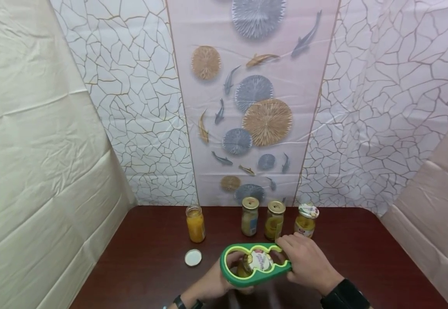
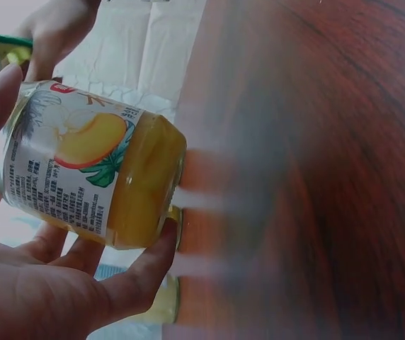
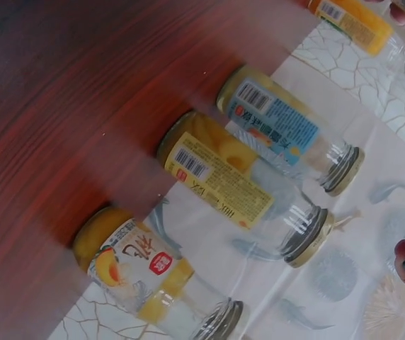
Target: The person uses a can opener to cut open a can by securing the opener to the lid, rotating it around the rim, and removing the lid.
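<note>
My left hand (image 1: 213,283) holds a glass jar of yellow peach pieces (image 2: 142,184), fingers around its side and thumb near the top. The jar has a white label with a peach picture and a patterned white lid (image 1: 260,260). Over that lid lies a green jar opener (image 1: 247,282) with a lime scalloped inner edge. My right hand (image 1: 309,259) grips the opener's right end, with fingers curled over it. In the head view the opener hides much of the jar and part of the left hand.
Behind the hands stand a jar with a blue label (image 1: 249,219), a jar with a yellow label (image 3: 220,180) and a peach jar with a patterned lid (image 1: 305,224). At left, a lidless jar of orange contents (image 1: 196,226) stands behind a loose lid (image 1: 193,257). Patterned cloth hangs behind the table.
</note>
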A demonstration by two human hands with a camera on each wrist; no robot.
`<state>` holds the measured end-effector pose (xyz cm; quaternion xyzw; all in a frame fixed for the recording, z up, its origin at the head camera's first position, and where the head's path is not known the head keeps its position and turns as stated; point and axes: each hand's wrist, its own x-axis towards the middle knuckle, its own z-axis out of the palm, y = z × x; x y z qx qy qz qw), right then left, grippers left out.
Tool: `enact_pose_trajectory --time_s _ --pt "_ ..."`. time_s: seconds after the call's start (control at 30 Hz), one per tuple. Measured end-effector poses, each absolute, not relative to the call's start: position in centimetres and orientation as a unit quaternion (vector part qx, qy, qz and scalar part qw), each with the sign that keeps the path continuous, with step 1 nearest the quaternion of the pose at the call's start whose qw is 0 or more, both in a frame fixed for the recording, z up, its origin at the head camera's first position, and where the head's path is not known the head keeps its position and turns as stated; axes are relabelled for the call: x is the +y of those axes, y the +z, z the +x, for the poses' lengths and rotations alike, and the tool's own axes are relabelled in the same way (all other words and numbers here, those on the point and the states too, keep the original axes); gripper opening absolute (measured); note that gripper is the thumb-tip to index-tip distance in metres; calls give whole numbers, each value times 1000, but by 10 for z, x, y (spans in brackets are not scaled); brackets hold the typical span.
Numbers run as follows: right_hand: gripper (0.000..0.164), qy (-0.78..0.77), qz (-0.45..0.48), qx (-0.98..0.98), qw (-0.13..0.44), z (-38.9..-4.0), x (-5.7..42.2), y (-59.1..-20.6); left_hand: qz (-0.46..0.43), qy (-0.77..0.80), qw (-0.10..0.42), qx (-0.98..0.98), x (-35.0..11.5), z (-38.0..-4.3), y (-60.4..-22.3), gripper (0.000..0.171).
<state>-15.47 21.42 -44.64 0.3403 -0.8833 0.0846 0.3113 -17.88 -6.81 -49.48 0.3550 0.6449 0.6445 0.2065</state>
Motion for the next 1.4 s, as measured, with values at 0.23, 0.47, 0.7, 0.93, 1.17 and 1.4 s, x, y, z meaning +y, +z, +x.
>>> enact_pose_trajectory --time_s 0.23,0.47,0.7,0.93,1.17,1.4 --pt "41 89 317 -891 313 -156 229 -451 331 653 185 655 -81 -179 -495 59" --pt "48 82 300 -896 316 -152 240 -458 303 652 147 679 -95 -179 -492 56" --pt "52 87 296 -893 328 -153 241 -461 280 661 146 681 -99 -179 -493 54" --pt "50 80 288 -895 331 -151 243 -462 275 659 141 685 -98 -181 -495 55" --pt "45 85 284 -900 320 -148 244 -462 270 670 120 681 -93 -185 -497 57" --pt "46 78 275 -898 334 -141 251 -465 204 656 89 721 -83 -198 -494 51"
